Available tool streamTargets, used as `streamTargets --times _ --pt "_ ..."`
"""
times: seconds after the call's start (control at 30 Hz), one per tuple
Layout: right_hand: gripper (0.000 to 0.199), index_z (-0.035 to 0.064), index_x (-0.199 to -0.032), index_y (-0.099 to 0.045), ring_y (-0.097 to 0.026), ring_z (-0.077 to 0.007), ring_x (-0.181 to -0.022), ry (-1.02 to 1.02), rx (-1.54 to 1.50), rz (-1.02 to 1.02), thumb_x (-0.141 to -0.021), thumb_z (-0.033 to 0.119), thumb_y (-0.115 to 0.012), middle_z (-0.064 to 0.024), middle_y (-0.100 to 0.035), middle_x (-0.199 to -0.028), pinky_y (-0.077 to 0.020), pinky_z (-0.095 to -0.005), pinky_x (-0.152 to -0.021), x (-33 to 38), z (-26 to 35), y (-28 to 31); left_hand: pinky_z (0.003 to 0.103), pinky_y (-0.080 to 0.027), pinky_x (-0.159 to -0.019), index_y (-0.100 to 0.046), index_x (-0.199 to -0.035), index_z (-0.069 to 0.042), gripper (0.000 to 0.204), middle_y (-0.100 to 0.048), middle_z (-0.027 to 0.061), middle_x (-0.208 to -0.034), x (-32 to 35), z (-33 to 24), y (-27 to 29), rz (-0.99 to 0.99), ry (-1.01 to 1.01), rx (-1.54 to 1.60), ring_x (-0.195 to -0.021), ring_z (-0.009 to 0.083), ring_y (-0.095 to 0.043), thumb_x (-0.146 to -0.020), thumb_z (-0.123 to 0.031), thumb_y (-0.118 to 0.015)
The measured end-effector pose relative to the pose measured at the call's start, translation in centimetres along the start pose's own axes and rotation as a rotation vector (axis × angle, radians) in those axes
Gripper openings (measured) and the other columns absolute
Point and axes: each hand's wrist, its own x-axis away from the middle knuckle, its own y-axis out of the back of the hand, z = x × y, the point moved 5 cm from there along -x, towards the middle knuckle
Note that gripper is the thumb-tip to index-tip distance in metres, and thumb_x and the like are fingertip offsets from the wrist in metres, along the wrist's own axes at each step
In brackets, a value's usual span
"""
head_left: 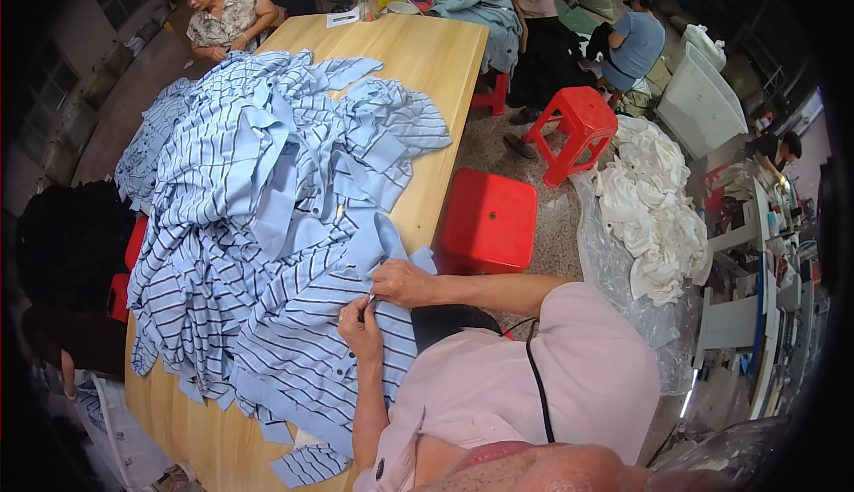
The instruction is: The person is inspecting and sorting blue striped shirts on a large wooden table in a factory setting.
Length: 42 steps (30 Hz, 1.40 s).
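A light-blue shirt with dark stripes (294, 332) lies spread at the near side of a large heap of matching garments (222, 145). At its right edge, my left hand (360, 330) is closed, pinching the shirt's plain blue edge strip. My right hand (400, 284) is closed just above and to the right, its fingertips almost meeting the left ones. Something small and dark shows between the fingertips; its kind cannot be made out. Dark buttons (341, 372) dot the cloth below my left hand.
The heap rests on a wooden table (400, 47). Two red stools (489, 221) stand on the right, near white cloth (654, 207) piled on plastic sheeting. One person (229, 12) sits at the far left; others are at the back and right. Black cloth (71, 243) lies left.
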Motion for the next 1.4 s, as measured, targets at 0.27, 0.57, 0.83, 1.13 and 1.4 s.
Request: streamTargets --times 0.27,0.57,0.83,1.13,1.4 --pt "0.009 0.0042 -0.085 -0.072 -0.064 -0.0302 -0.083 -0.024 -0.041 -0.121 -0.082 0.009 -0.078 -0.0097 -0.058 -0.083 -0.0513 -0.0418 -0.077 0.2 0.7 -0.1 0.043 -0.053 -0.079 -0.073 -0.1 0.004 0.006 -0.073 0.0171 -0.091 -0.2 -0.2 -0.1 -0.027 -0.065 -0.137 -0.085 0.0328 -0.068 -0.094 0.003 -0.071" --pt "0.009 0.0031 -0.081 -0.07 -0.062 -0.0301 -0.079 -0.029 -0.062 -0.212 -0.084 0.009 -0.076 -0.0106 -0.057 -0.081 -0.051 -0.0424 -0.077 0.3 1.0 -0.3 0.048 -0.049 -0.079 -0.065 -0.097 0.004 0.004 -0.068 0.0198 -0.091 -0.5 -0.5 -0.7 -0.021 -0.061 -0.218 -0.087 0.0375 -0.064 -0.097 0.001 -0.067" --pt "0.01 0.0018 -0.082 -0.07 -0.061 -0.0292 -0.077 -0.053 -0.055 -0.22 -0.084 0.008 -0.077 -0.0104 -0.056 -0.079 -0.0503 -0.0403 -0.073 0.5 1.8 -0.5 0.051 -0.048 -0.081 -0.06 -0.097 0.004 0.005 -0.065 0.021 -0.092 -0.7 -1.3 -1.2 0.0 -0.051 -0.344 -0.089 0.0418 -0.06 -0.096 0.002 -0.064" --pt "0.021 0.0022 -0.101 -0.068 -0.062 -0.0378 -0.084 -0.004 -0.095 -0.149 -0.081 0.002 -0.073 -0.0149 -0.061 -0.089 -0.0507 -0.0468 -0.074 0.2 1.1 0.5 0.049 -0.055 -0.083 -0.068 -0.106 0.0 0.016 -0.072 0.0186 -0.109 0.2 -1.5 0.0 0.133 -0.237 -0.321 -0.099 0.0383 -0.068 -0.091 0.004 -0.063" --pt "0.027 0.0074 -0.108 -0.071 -0.063 -0.033 -0.083 0.015 -0.072 -0.073 -0.082 0.003 -0.072 -0.0096 -0.061 -0.087 -0.05 -0.0447 -0.076 -0.7 1.4 1.1 0.046 -0.054 -0.086 -0.069 -0.117 -0.001 0.026 -0.074 0.0143 -0.115 0.9 -3.0 0.8 0.124 -0.25 -0.354 -0.104 0.0329 -0.07 -0.091 0.0 -0.068"
